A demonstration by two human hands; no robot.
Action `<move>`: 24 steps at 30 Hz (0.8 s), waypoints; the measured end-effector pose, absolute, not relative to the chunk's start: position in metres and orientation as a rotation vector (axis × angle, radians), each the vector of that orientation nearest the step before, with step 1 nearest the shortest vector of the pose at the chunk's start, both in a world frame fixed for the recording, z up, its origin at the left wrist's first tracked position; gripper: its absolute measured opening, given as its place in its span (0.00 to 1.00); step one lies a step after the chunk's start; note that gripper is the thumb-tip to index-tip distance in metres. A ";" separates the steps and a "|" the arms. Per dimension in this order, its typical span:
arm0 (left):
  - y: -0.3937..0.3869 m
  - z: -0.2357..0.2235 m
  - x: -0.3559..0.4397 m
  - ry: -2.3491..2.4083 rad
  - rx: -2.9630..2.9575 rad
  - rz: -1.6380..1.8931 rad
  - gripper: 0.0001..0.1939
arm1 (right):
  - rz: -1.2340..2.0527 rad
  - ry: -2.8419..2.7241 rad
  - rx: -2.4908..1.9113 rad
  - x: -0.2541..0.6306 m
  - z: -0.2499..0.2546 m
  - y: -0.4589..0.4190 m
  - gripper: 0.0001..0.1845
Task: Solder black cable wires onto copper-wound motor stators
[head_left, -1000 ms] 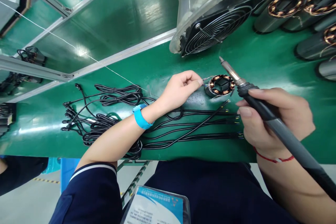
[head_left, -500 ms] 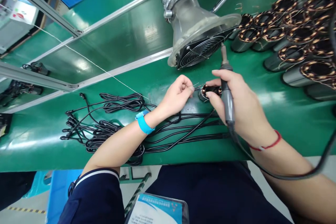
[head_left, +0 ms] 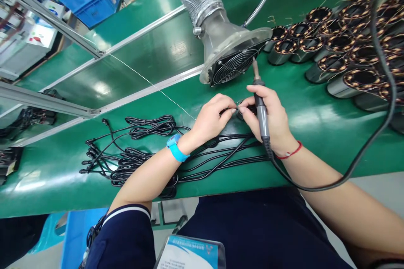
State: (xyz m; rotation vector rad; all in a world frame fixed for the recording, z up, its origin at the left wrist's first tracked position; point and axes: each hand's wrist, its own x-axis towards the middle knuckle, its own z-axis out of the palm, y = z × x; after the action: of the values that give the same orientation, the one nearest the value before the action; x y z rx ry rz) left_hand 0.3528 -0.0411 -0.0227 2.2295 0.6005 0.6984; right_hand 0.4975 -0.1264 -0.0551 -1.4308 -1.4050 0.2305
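Note:
In the head view, my left hand (head_left: pixel 211 118) is closed, pinching the end of a thin dark wire (head_left: pixel 232 109) between thumb and forefinger. My right hand (head_left: pixel 273 119) has a soldering iron (head_left: pixel 261 117) tucked across its fingers, with the tip pointing up and away toward the fume hood. Its thumb and forefinger come together at the same wire, nearly touching my left fingertips. Just beneath these fingers is a small wound stator (head_left: pixel 240 115), mostly hidden by my right hand. Several black cables (head_left: pixel 217 155) lie on the green bench below both hands.
A fume extraction hood (head_left: pixel 233 56) with a round grille hangs just beyond my hands. Wound stators (head_left: pixel 339 46) stand in rows at right. Coiled black cords (head_left: pixel 150 126) lie at left. The iron's cord (head_left: pixel 362 168) loops over my right forearm. Blue crates (head_left: pixel 97 6) stand farther back.
My right hand has moved left with the soldering iron, and its fingers now meet my left fingertips at the wire. They were apart before. The camera view has shifted slightly.

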 end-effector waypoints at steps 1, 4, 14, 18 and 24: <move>-0.042 -0.021 0.353 0.626 2.238 0.684 0.05 | 0.236 -1.411 -1.420 0.497 -0.055 -0.125 0.25; -0.042 -0.017 0.353 0.741 2.181 0.608 0.05 | 0.222 -1.402 -1.407 0.498 -0.052 -0.126 0.24; -0.047 -0.032 0.358 0.932 1.728 0.478 0.07 | -0.024 -1.315 -1.350 0.508 -0.052 -0.168 0.18; -0.050 -0.032 0.360 0.970 1.565 0.449 0.07 | -0.219 -1.299 -1.271 0.512 -0.057 -0.167 0.10; -0.050 -0.027 0.362 0.969 1.495 0.451 0.07 | -0.141 -1.346 -1.165 0.516 -0.059 -0.168 0.08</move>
State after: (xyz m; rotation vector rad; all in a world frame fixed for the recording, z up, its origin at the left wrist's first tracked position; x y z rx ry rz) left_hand 0.3616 -0.0501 -0.0271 1.4949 0.9687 0.4506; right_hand 0.5158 -0.1684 -0.0593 -1.1648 -1.3457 -0.1414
